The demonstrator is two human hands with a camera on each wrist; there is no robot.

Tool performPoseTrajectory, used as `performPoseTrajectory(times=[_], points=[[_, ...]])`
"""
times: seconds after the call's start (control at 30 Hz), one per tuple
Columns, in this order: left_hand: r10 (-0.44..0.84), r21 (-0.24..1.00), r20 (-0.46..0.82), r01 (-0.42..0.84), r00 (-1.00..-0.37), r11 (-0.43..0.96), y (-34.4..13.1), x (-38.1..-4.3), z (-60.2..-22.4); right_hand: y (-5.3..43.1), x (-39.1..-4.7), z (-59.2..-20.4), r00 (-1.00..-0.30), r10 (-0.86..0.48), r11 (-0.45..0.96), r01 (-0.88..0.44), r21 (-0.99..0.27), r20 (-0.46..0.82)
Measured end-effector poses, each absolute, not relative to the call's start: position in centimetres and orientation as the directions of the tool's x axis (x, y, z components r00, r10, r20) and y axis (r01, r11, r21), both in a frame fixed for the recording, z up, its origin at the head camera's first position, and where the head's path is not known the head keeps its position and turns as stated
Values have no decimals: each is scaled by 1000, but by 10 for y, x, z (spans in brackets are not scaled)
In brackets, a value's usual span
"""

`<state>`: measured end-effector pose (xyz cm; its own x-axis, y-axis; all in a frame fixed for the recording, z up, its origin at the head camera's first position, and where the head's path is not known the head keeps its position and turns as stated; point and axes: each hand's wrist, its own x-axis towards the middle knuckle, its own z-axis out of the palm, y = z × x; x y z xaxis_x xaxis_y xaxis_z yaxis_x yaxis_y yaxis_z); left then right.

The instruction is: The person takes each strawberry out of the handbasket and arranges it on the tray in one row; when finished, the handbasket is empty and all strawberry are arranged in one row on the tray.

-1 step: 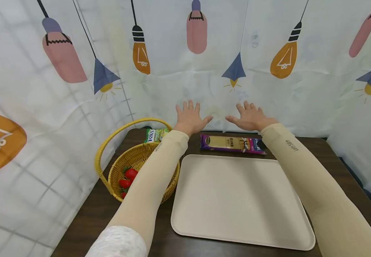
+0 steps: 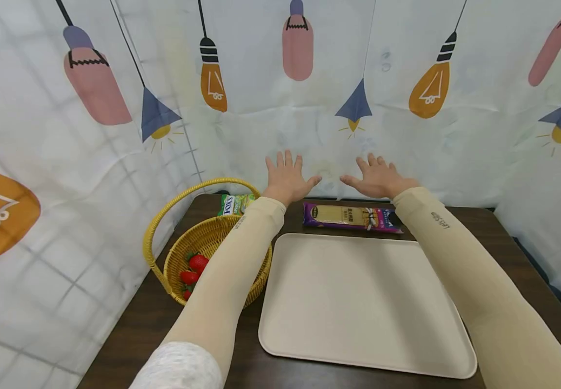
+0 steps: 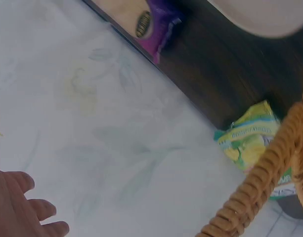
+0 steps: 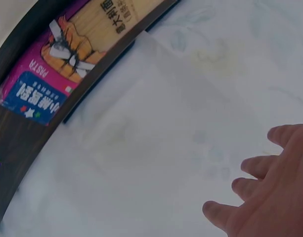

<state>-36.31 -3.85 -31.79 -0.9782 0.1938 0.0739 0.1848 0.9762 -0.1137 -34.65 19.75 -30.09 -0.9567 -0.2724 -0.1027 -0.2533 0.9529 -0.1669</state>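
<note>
Both arms reach forward over the table. My left hand (image 2: 287, 180) is raised with its fingers spread and holds nothing. My right hand (image 2: 376, 177), also spread and holding nothing, is up beside it with the thumbs pointing toward each other. Below and between the hands, a purple pack of pasta (image 2: 353, 217) lies along the table's back edge. A beige tray (image 2: 358, 302) sits in front of it. Left of the tray is a yellow wicker basket (image 2: 173, 259) with several strawberries (image 2: 198, 263) inside, partly hidden by my left forearm.
A green Fox's candy bag (image 2: 234, 205) stands behind the basket; the left wrist view shows it past the basket's handle (image 3: 255, 187). The dark wooden table (image 2: 485, 232) ends at a white curtain (image 2: 261, 129) printed with lamps, which also runs along the left side.
</note>
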Motion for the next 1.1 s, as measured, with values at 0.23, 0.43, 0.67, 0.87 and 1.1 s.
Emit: performPoseTrajectory(times=[0.23,0.43,0.67,0.87,1.1], points=[[179,-121,44,173,-983,978,-36,-358,-320,194,-345,-310,-955,-275,951,-252,-179,-113],[185,-41,17,184,-983,982,-32,-355,-318,195,-345,-312,-955,-275,949,-253,-187,-108],[210,-12,30,210,-977,978,-34,-351,-324,196,-343,-316,-955,-271,951,-246,-186,-123],[217,-4,28,217,-976,976,-36,-349,-330,198,-341,-320,-955,-269,953,-243,-183,-129],[228,-14,26,228,-973,974,-34,-349,-333,202,-342,-329,-954,-274,952,-252,-174,-122]])
